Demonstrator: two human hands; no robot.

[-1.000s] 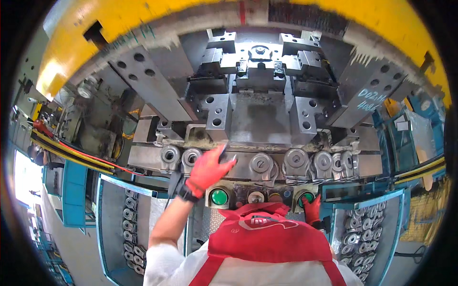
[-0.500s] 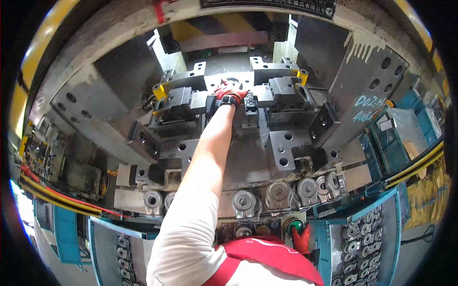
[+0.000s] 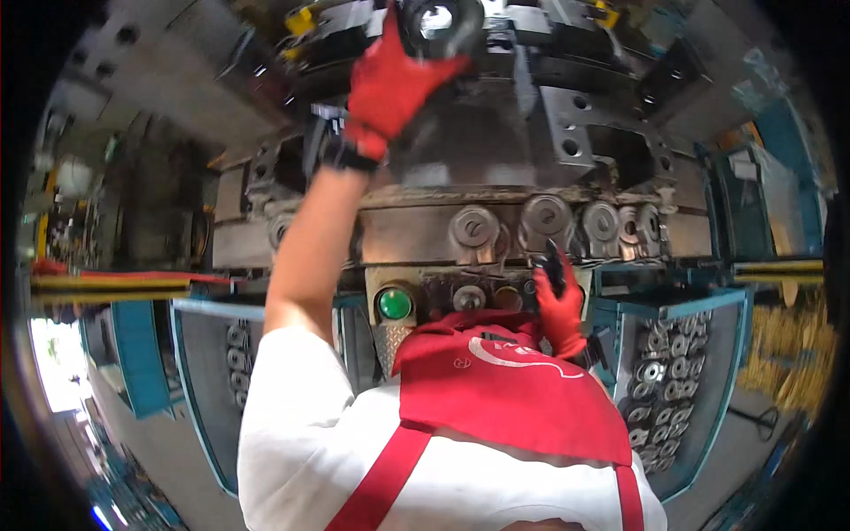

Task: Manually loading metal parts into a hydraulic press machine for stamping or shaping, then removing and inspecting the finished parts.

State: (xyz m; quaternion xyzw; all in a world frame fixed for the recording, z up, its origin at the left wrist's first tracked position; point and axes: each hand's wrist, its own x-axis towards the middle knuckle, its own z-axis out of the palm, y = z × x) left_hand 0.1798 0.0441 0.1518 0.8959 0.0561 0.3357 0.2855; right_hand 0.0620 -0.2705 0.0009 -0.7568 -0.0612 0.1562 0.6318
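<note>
A bright red glove point(image 3: 376, 75) covers the left hand point(image 3: 387, 93), set against a dark grey ring-shaped part point(image 3: 467, 31); the right hand point(image 3: 560, 310) wears red tipped with black. Silvery parts point(image 3: 475, 228) line the front edge of the brownish-grey press bed point(image 3: 403, 234). A green button point(image 3: 394, 303) marks the left end of the control panel point(image 3: 432, 290); a white-printed apron point(image 3: 496, 416) (red, like the gloves) tops a white shirt point(image 3: 288, 425).
</note>
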